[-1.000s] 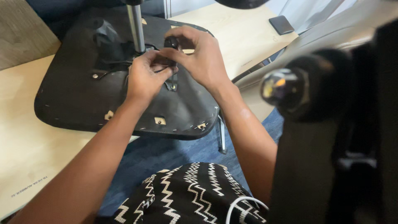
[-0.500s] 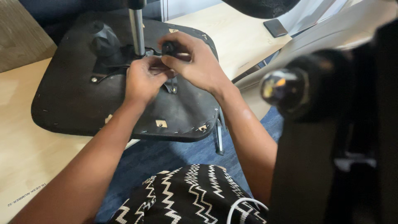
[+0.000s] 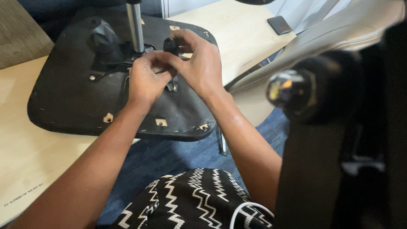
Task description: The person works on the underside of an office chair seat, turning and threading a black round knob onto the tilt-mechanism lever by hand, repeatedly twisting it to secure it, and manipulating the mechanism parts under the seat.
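An upturned black chair seat (image 3: 72, 101) lies on a light wooden desk (image 3: 25, 161), with a silver post (image 3: 135, 27) rising from its metal mechanism. My right hand (image 3: 199, 63) grips a black tool handle (image 3: 171, 44) that stands upright over the mechanism. My left hand (image 3: 146, 80) is curled right beside it, fingers pinched low on the tool where it meets the seat. The tool's tip and what it touches are hidden by my fingers.
A black knob-like lever (image 3: 99, 32) sits left of the post. A dark flat device (image 3: 279, 24) lies at the desk's far right. A blurred black part with a shiny round end (image 3: 296, 91) fills the right foreground. Blue carpet (image 3: 169, 152) lies below, and a zigzag-patterned garment (image 3: 190, 199) covers my lap.
Both hands stay together at the mechanism. The black handle now shows more clearly above my right fingers, and the view has shifted slightly.
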